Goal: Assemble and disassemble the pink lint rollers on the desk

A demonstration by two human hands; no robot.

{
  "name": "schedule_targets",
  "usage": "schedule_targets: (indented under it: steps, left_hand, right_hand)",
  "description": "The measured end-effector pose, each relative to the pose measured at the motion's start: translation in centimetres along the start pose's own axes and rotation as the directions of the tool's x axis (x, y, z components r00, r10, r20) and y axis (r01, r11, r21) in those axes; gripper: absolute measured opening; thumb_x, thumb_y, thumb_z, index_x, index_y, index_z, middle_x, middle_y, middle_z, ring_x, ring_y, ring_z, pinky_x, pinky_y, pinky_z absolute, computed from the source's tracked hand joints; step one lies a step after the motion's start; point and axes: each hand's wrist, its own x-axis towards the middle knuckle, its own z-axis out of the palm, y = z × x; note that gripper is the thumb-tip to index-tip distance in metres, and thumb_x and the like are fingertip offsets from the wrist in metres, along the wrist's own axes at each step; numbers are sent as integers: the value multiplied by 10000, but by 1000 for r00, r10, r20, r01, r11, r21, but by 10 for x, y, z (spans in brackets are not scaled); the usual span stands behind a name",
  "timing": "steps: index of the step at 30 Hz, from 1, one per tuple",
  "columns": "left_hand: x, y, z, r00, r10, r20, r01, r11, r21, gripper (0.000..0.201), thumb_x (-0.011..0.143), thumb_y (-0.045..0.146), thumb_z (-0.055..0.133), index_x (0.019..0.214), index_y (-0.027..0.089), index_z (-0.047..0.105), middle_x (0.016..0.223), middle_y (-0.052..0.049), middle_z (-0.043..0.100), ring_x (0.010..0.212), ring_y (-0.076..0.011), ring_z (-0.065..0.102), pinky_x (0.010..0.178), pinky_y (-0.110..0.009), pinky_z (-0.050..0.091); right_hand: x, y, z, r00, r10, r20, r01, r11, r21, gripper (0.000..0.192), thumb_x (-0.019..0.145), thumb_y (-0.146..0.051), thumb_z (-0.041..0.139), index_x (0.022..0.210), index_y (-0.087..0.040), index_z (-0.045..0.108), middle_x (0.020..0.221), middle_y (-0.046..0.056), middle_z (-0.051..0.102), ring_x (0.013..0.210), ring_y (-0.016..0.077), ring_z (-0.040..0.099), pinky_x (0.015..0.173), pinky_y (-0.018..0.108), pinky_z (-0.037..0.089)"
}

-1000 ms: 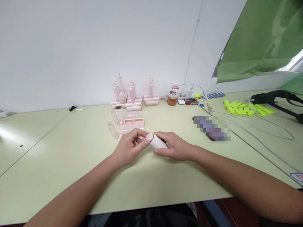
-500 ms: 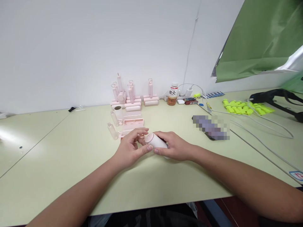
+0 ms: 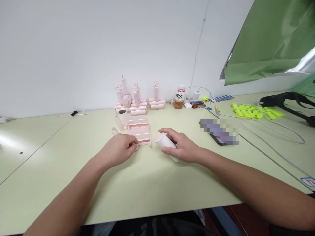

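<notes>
The right hand (image 3: pixel 183 147) is wrapped loosely around a white roll (image 3: pixel 168 146), its thumb on the near side and its fingers over the far side, spread about as wide as the roll is thick. The roll is tilted above or against the table (image 3: pixel 157 183), its pink end (image 3: pixel 160 137) facing up and to the left; whether its lower end touches the tabletop is hard to tell. The left hand (image 3: pixel 118 150) is to its left, well apart from the roll, with fingers curled and thumb and fingertips close together at the near pink tray (image 3: pixel 144 142). The fingers hide what is between them, so I cannot tell whether they have hold of anything. Just behind that tray lies another pink tray (image 3: pixel 138 126), with a clear tube (image 3: pixel 119 123) and an upright white tube (image 3: pixel 123 118) beside it on the left. Pink handles (image 3: pixel 136 98) stand upright by the wall, near a brown bottle (image 3: pixel 179 98) with a white cap. To the right of the right hand lies a phone (image 3: pixel 219 132), its screen blurred.
</notes>
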Motion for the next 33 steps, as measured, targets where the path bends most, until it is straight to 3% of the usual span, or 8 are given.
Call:
schedule_targets:
  steps: [3, 7, 13, 19, 23, 26, 29, 33]
  left_hand:
    - [1, -2, 6, 995, -54, 81, 40, 985, 166, 388, 898, 339, 432, 548, 201, 527, 560, -36, 561, 501, -168, 481, 503, -286, 274]
    - [2, 2, 22, 986, -115, 124, 68, 942, 329, 334, 887, 247, 407, 571, 198, 503, 601, -64, 578, 513, -191, 490, 517, -289, 264]
    - [0, 9, 32, 969, -119, 218, 35, 934, 356, 237, 797, 134, 438, 581, 185, 522, 595, -67, 568, 506, -185, 477, 517, -297, 284]
    - [-6, 17, 23, 964, 162, 210, -180, 981, 70, 233, 908, 256, 396, 737, 185, 536, 852, -59, 581, 669, -172, 527, 619, -305, 397]
    - [-5, 16, 19, 961, 245, 131, -227, 964, -134, 181, 941, 285, 380, 866, 196, 518, 1021, -76, 574, 848, -196, 556, 773, -340, 455]
    - [-2, 12, 21, 971, 214, 106, -180, 948, -264, 177, 945, 311, 395, 829, 208, 480, 947, -51, 601, 850, -198, 562, 775, -346, 464]
    - [1, 10, 25, 991, 104, 85, -59, 905, -421, 206, 934, 381, 438, 836, 209, 492, 835, -20, 594, 761, -173, 568, 687, -314, 487]
    - [6, 11, 30, 991, 12, 130, 83, 711, -698, 275, 912, 437, 473, 1027, 208, 572, 966, -41, 618, 702, -143, 608, 581, -281, 524]
  right_hand:
    - [0, 2, 0, 1000, 24, -18, -24, 1000, -10, 632, 862, -479, 604, 1400, -235, 380, 869, 23, 641, 716, 177, 569, 634, 276, 428]
    - [0, 4, 0, 999, -15, -49, 13, 999, -29, 521, 879, -482, 578, 1332, -265, 439, 987, 45, 640, 757, 182, 572, 645, 282, 433]
    - [1, 3, 0, 999, -12, -35, 11, 1000, -28, 461, 879, -464, 580, 1268, -252, 452, 894, 16, 609, 683, 157, 531, 601, 262, 405]
    - [1, 5, 0, 998, 43, -47, -41, 998, 40, 464, 863, -454, 603, 1241, -240, 439, 803, -17, 572, 663, 145, 516, 594, 253, 395]
    - [2, 7, 1, 993, 88, -79, -76, 987, 144, 453, 843, -462, 624, 1192, -240, 442, 757, -38, 541, 637, 134, 506, 568, 243, 398]
    - [3, 8, 1, 988, 131, -79, -109, 965, 239, 437, 830, -465, 636, 1152, -240, 443, 737, -45, 530, 619, 131, 504, 538, 237, 400]
    - [4, 8, 1, 982, 171, -87, -136, 941, 309, 428, 822, -466, 645, 1125, -240, 445, 744, -42, 534, 620, 131, 512, 526, 235, 406]
    - [6, 9, 2, 974, 208, -92, -158, 910, 384, 409, 816, -459, 655, 1092, -238, 450, 752, -41, 538, 621, 124, 514, 517, 227, 408]
